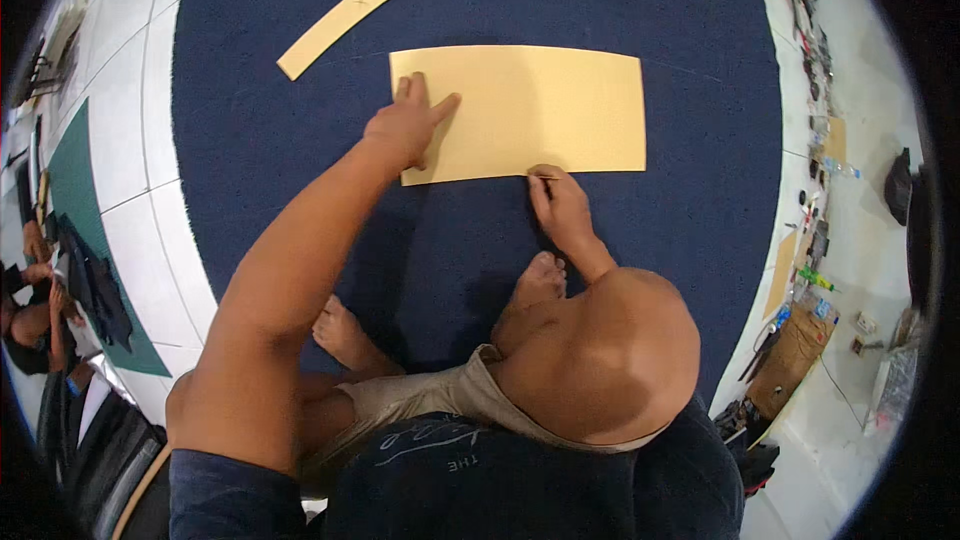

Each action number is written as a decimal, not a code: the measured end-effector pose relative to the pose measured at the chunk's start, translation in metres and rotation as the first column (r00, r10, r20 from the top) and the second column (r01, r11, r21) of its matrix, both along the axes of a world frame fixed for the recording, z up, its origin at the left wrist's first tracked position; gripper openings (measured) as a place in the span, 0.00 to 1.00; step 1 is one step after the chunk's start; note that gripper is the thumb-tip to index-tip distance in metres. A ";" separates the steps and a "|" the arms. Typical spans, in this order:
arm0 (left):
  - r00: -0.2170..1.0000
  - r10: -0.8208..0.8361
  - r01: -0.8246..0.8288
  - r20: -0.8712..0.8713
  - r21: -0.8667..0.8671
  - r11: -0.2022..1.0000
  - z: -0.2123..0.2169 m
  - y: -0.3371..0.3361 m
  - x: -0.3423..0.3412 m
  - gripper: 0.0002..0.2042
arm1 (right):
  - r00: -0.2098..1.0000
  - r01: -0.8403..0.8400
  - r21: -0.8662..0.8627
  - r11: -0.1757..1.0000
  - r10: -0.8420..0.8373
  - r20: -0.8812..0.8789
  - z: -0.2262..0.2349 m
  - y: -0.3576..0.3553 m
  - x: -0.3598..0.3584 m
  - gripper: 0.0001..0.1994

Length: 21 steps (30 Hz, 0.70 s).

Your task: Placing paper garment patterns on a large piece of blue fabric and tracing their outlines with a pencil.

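Note:
A pale yellow card pattern piece (580,115) with a slightly curved top edge lies flat on a dark blue cloth (700,230). My left hand (405,128) rests on its left part, fingers spread and pressing down. At the lower edge of the card, right of its middle, my right hand (562,205) is closed in a pinch. A small thin thing shows at the fingertips, too small to name. Beyond the card's upper left lies a narrow curved yellow card strip (350,22) with pencil marks. Faint pale lines run across the cloth on both sides of the card.
My bare feet (345,333) are on the cloth. White floor tiles (145,240) border it at left, with a green mat (85,230) and another person's hands (40,250) beyond. Along the right lie bottles, tools and a brown cardboard piece (790,360).

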<state>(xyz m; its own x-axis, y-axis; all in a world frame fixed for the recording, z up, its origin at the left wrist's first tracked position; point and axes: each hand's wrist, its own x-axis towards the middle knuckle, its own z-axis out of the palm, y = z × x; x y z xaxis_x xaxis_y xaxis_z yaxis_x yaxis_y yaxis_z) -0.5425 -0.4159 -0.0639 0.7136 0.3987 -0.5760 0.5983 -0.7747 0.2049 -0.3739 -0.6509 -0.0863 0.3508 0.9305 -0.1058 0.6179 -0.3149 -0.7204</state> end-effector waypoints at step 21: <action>0.999 -0.043 0.044 -0.018 0.032 0.999 0.011 -0.005 0.011 0.60 | 0.945 0.227 0.104 0.968 -0.245 0.214 -0.009 -0.026 0.007 0.10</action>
